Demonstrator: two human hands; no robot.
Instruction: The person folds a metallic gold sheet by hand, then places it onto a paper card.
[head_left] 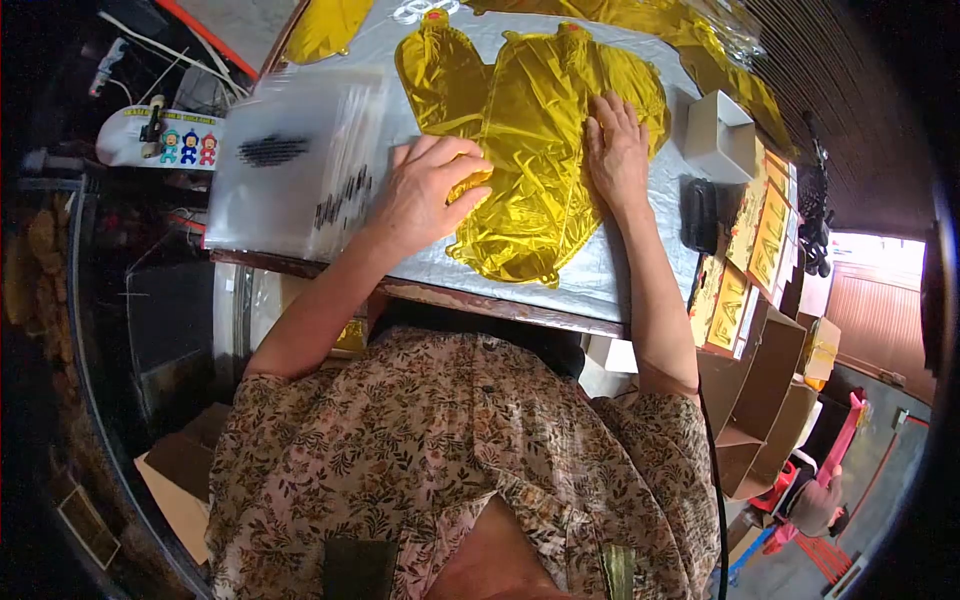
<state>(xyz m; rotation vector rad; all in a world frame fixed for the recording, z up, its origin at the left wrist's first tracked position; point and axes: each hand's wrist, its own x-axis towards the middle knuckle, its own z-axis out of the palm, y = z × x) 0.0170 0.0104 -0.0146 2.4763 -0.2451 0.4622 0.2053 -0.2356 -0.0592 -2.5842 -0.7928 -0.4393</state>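
Note:
A shiny gold foil piece, wrinkled and flat, lies on the silver-covered table. My left hand is at its left edge, fingers curled round a bit of gold foil between thumb and fingertips. On the right part of the foil my right hand lies flat, fingers stretched out and nothing gripped. Left of my left hand is a stack of clear plastic bags with black print. Small red marks show at the foil's far end.
A white open box and a black case sit at the right. Yellow printed boxes line the right edge. More gold foil lies at the far side. A person is at the lower right.

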